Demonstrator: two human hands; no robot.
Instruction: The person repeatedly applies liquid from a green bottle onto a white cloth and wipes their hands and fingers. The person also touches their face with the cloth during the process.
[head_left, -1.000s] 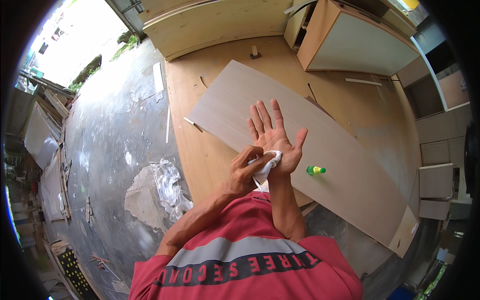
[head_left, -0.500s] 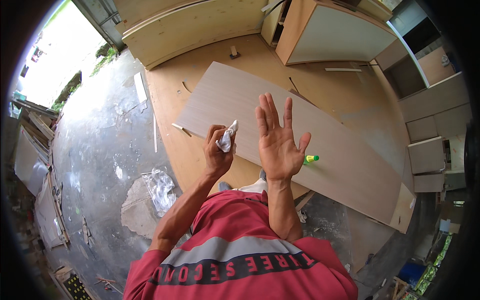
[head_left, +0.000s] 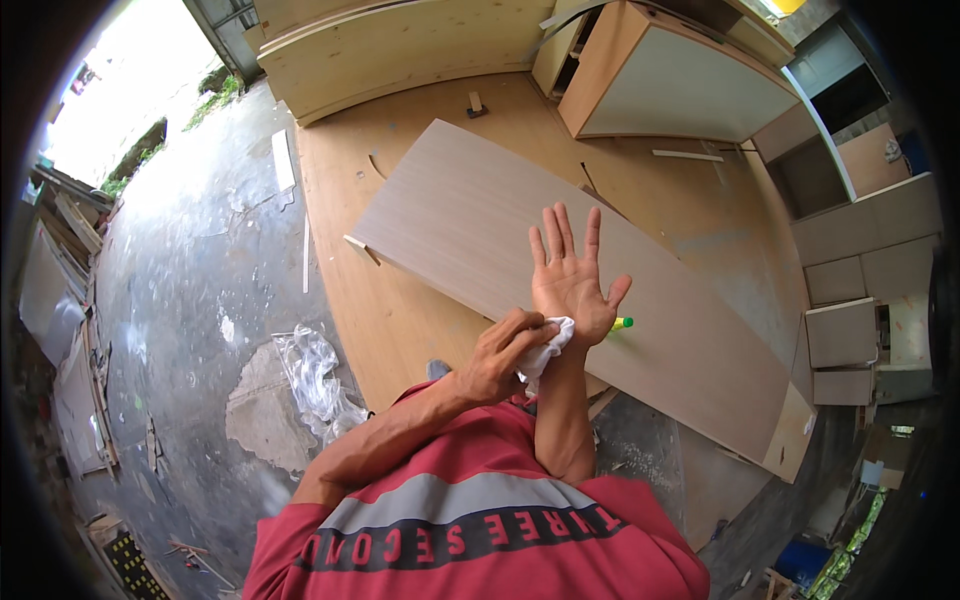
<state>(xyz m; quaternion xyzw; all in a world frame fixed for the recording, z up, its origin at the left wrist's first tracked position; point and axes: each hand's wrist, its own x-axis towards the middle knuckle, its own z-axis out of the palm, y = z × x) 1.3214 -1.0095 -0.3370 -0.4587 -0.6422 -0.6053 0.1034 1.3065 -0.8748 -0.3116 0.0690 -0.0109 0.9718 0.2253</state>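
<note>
My left hand [head_left: 497,357] is closed around a crumpled white cloth [head_left: 547,352], which it presses against the wrist of my other arm. My right hand [head_left: 574,288] is raised with its palm up and fingers spread, holding nothing. Below both hands lies a long flat board [head_left: 470,205] with pale wood grain. Behind my right wrist shows the green cap and a bit of yellow-green body of a bottle [head_left: 622,324]; the rest of it is hidden.
The board lies over a larger tan panel [head_left: 335,180]. Cabinet carcasses [head_left: 680,85] stand at the far side, with more panels at right. Clear plastic wrap [head_left: 315,375] lies on the grey concrete floor [head_left: 190,310] at left. A small wood block [head_left: 476,103] sits on the tan panel.
My left hand has brought the cloth rightward and down onto my right wrist. My right hand has shifted slightly right, its fingers spreading wider.
</note>
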